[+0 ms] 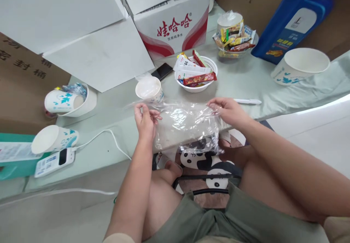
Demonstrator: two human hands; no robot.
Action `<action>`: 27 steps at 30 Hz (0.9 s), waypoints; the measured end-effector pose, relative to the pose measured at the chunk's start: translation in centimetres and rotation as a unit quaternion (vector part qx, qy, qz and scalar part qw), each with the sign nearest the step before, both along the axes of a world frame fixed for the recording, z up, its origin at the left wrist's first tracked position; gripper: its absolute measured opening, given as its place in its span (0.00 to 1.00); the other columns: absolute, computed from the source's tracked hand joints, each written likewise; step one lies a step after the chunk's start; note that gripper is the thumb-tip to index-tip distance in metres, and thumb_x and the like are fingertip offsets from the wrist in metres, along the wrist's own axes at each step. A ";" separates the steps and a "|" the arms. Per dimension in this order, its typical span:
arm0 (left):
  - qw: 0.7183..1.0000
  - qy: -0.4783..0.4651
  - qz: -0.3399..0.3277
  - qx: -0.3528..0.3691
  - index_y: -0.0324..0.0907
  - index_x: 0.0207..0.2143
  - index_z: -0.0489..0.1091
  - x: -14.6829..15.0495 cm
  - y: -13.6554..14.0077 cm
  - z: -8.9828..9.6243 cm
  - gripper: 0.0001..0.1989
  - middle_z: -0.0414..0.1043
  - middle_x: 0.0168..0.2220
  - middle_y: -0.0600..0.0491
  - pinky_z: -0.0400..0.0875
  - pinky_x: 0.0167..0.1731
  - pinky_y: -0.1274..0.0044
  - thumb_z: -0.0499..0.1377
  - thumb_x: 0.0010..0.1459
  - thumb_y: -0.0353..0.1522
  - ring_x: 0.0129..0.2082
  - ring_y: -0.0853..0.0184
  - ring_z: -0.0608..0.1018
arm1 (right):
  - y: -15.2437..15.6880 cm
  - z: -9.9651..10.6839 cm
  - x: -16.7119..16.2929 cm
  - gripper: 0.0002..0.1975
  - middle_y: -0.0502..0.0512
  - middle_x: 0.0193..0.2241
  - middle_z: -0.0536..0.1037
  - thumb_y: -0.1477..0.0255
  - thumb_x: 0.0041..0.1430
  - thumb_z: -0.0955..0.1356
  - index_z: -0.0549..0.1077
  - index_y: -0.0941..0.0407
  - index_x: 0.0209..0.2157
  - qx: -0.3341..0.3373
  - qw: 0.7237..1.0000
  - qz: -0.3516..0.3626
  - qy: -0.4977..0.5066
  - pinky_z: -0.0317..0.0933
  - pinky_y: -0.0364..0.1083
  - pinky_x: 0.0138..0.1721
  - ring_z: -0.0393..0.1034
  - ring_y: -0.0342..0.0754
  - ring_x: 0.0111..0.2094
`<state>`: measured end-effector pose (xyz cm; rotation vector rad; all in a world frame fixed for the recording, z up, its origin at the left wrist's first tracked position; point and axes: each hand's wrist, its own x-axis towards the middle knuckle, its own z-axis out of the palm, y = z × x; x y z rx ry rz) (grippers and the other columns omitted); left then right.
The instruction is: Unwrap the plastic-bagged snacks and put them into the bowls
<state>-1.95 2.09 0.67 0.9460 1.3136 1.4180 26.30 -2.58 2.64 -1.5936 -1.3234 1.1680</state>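
A clear plastic bag (188,126) is stretched between my two hands above the near edge of the table. My left hand (144,120) pinches its left upper corner, fingers curled. At the right upper corner, my right hand (225,110) grips the film between thumb and fingers. Just beyond my left hand stands a paper cup (157,96) with clear plastic in its mouth. Behind the bag is a white bowl (198,88) of wrapped snacks, with a red snack packet (199,78) on top. A white pen-like stick (247,101) lies right of my right hand.
A dark phone (162,71) lies before a white carton (175,27). On the left are paper cups (56,139), a corded white power bank (54,162) and a container (89,102). A large paper bucket (300,66), blue jug (292,20) and second snack bowl (236,51) stand right.
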 end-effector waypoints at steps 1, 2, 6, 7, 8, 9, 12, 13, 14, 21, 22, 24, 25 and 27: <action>1.000 -0.002 -0.017 -0.004 0.47 0.42 0.61 -0.2 -0.1 -0.1 0.28 0.74 0.20 0.61 0.56 0.13 0.83 0.69 0.47 0.50 0.15 0.70 0.76 | 0.2 -0.1 0.1 0.05 0.54 0.32 0.79 0.68 0.59 0.68 0.75 0.54 0.33 0.027 0.999 -0.032 -0.011 0.69 0.50 0.40 0.72 0.48 0.33; 0.999 -0.002 -0.041 -0.014 0.46 0.42 0.63 -0.4 -0.1 -0.2 0.29 0.75 0.20 0.60 0.60 0.15 0.83 0.72 0.44 0.47 0.17 0.70 0.77 | 0.3 -0.1 0.1 0.05 0.54 0.33 0.79 0.68 0.60 0.67 0.75 0.53 0.34 0.045 0.997 -0.062 -0.005 0.69 0.50 0.39 0.72 0.48 0.34; 0.992 0.014 -0.114 -0.051 0.40 0.33 0.71 -0.9 -0.4 -0.5 0.24 0.78 0.24 0.53 0.73 0.24 0.79 0.75 0.36 0.39 0.23 0.67 0.81 | 0.3 0.3 0.0 0.13 0.55 0.34 0.79 0.59 0.58 0.70 0.73 0.51 0.41 -0.017 0.994 -0.077 0.069 0.65 0.44 0.24 0.72 0.48 0.30; 0.992 0.014 -0.113 -0.045 0.40 0.32 0.71 -0.9 -0.4 -0.5 0.21 0.78 0.25 0.53 0.75 0.26 0.79 0.74 0.37 0.38 0.24 0.68 0.81 | 0.2 0.4 0.0 0.14 0.55 0.32 0.79 0.58 0.56 0.71 0.73 0.52 0.39 -0.050 0.995 -0.053 0.069 0.63 0.43 0.22 0.71 0.47 0.28; 0.994 0.012 -0.107 -0.036 0.40 0.31 0.72 -0.9 -0.4 -0.5 0.20 0.79 0.26 0.53 0.75 0.27 0.79 0.74 0.39 0.38 0.24 0.68 0.81 | 0.1 0.5 -0.1 0.14 0.54 0.29 0.78 0.58 0.54 0.73 0.73 0.53 0.36 -0.072 0.995 -0.030 0.060 0.62 0.43 0.21 0.69 0.46 0.26; 0.994 0.012 -0.104 -0.030 0.40 0.32 0.72 -1.0 -0.3 -0.5 0.19 0.79 0.26 0.53 0.75 0.27 0.80 0.73 0.40 0.38 0.25 0.68 0.82 | 0.0 0.6 -0.1 0.14 0.54 0.27 0.77 0.58 0.53 0.74 0.73 0.54 0.33 -0.078 0.996 -0.020 0.049 0.61 0.42 0.22 0.68 0.44 0.25; 0.992 0.042 -0.110 -0.045 0.41 0.33 0.71 -1.1 -0.2 -0.5 0.19 0.77 0.23 0.54 0.73 0.22 0.81 0.72 0.43 0.40 0.21 0.68 0.81 | 0.1 0.4 0.0 0.11 0.52 0.26 0.74 0.61 0.56 0.72 0.73 0.54 0.31 -0.019 0.994 -0.086 0.061 0.63 0.41 0.24 0.68 0.43 0.26; 0.991 0.057 -0.113 -0.051 0.41 0.34 0.71 -1.1 -0.2 -0.5 0.19 0.76 0.22 0.55 0.71 0.20 0.82 0.72 0.44 0.40 0.20 0.68 0.80 | 0.2 0.3 0.1 0.10 0.52 0.27 0.75 0.61 0.57 0.71 0.73 0.53 0.32 -0.006 0.990 -0.117 0.083 0.63 0.41 0.24 0.69 0.44 0.26; 0.989 0.070 -0.116 -0.055 0.41 0.35 0.71 -1.2 -0.2 -0.6 0.20 0.76 0.21 0.55 0.70 0.18 0.82 0.72 0.44 0.41 0.18 0.68 0.79 | 0.3 0.3 0.2 0.11 0.52 0.28 0.76 0.59 0.58 0.71 0.73 0.52 0.33 -0.010 0.985 -0.133 0.106 0.63 0.42 0.23 0.70 0.44 0.26; 0.990 0.076 -0.116 -0.020 0.42 0.35 0.71 -1.5 -0.2 -0.9 0.20 0.72 0.17 0.59 0.65 0.13 0.82 0.72 0.44 0.42 0.13 0.70 0.74 | 0.5 0.4 0.3 0.05 0.53 0.26 0.76 0.68 0.57 0.73 0.75 0.54 0.30 -0.104 0.986 -0.073 0.106 0.61 0.43 0.21 0.69 0.42 0.20; 0.991 0.072 -0.114 -0.014 0.42 0.35 0.72 -1.6 -0.2 -0.8 0.20 0.71 0.16 0.59 0.64 0.12 0.82 0.72 0.44 0.42 0.13 0.70 0.73 | 0.6 0.4 0.3 0.04 0.51 0.25 0.76 0.70 0.59 0.72 0.75 0.54 0.32 -0.090 0.986 -0.098 0.104 0.59 0.42 0.21 0.68 0.41 0.20; 0.992 0.054 -0.116 -0.007 0.42 0.36 0.72 -2.0 -0.2 -0.7 0.19 0.71 0.16 0.60 0.64 0.12 0.83 0.72 0.44 0.40 0.12 0.71 0.73 | 0.7 0.4 0.5 0.02 0.49 0.21 0.73 0.71 0.61 0.69 0.74 0.54 0.34 -0.071 0.983 -0.126 0.111 0.56 0.41 0.19 0.66 0.41 0.17; 0.992 0.039 -0.120 -0.006 0.42 0.36 0.73 -2.1 -0.2 -0.6 0.19 0.71 0.17 0.60 0.65 0.13 0.83 0.72 0.44 0.40 0.13 0.71 0.73 | 0.8 0.3 0.6 0.02 0.47 0.19 0.71 0.71 0.62 0.69 0.74 0.54 0.36 -0.066 0.982 -0.127 0.120 0.55 0.41 0.18 0.65 0.41 0.16; 0.992 -0.003 -0.127 -0.003 0.42 0.35 0.73 -2.3 -0.3 -0.3 0.17 0.72 0.18 0.60 0.69 0.17 0.83 0.73 0.43 0.38 0.16 0.72 0.75 | 0.9 0.2 0.7 0.03 0.45 0.15 0.67 0.70 0.62 0.69 0.74 0.53 0.39 -0.060 0.980 -0.121 0.146 0.56 0.41 0.19 0.62 0.41 0.15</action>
